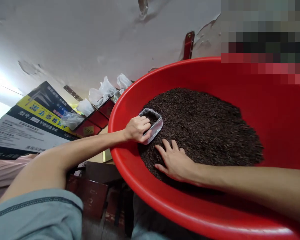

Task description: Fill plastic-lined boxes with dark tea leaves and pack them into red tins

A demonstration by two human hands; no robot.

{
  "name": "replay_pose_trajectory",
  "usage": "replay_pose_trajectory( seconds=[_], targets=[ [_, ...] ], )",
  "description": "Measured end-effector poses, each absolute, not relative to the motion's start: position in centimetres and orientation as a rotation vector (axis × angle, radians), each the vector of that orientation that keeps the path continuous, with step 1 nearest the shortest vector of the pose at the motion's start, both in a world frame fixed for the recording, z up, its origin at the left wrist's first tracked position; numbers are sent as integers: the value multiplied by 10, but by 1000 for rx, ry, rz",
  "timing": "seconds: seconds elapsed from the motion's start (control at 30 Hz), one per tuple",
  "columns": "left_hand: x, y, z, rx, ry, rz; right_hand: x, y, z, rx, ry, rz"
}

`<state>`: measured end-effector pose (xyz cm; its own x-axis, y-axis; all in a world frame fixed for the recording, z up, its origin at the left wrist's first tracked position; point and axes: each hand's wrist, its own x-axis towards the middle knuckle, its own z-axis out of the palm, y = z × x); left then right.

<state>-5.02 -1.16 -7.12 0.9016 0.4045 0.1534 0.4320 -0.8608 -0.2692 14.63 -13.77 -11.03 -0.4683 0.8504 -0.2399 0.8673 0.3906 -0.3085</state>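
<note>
A big red tub [285, 133] holds a heap of dark brown, dry, loose tea-like leaves [202, 126]. At the tub's left side my left hand [138, 129] grips a translucent plastic container [157, 129] by its near edge, the thumb outside and fingers over the rim. The container is tilted against the heap, and some dark leaves show inside it. Just right of and below it, my right hand [176, 161] lies palm down on the leaves with its fingers spread.
Left of the tub stands a printed cardboard box [35, 123]. Crumpled clear plastic bags [103, 91] sit in a dark red box [88, 125] beside it. Dark red wooden furniture [90, 196] is below. A peeling wall [102, 36] rises behind; the upper right corner is pixelated.
</note>
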Motion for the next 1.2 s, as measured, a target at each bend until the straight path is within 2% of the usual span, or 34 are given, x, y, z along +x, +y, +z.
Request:
replay_pose_trajectory(
  seconds=[0.27, 0.57, 0.73, 0.97, 1.2],
  targets=[
    [-49, -15, -68, -2763, -702, -122, 150, -130, -116, 1540, 2713, -476],
    [-50, -14, -72, -2698, -640, -191, 164, -99, -121, 1324, 2826, -558],
    [-50, -13, -72, -2702, -627, -194, 163, -87, -114, 1382, 2756, -616],
    [-47, -20, -64, -2736, -720, -82, 178, -56, -87, 1465, 2699, -528],
    [-49, -24, -53, -2821, -799, -66, 203, -31, -75, 1770, 2672, -552]
  ],
)
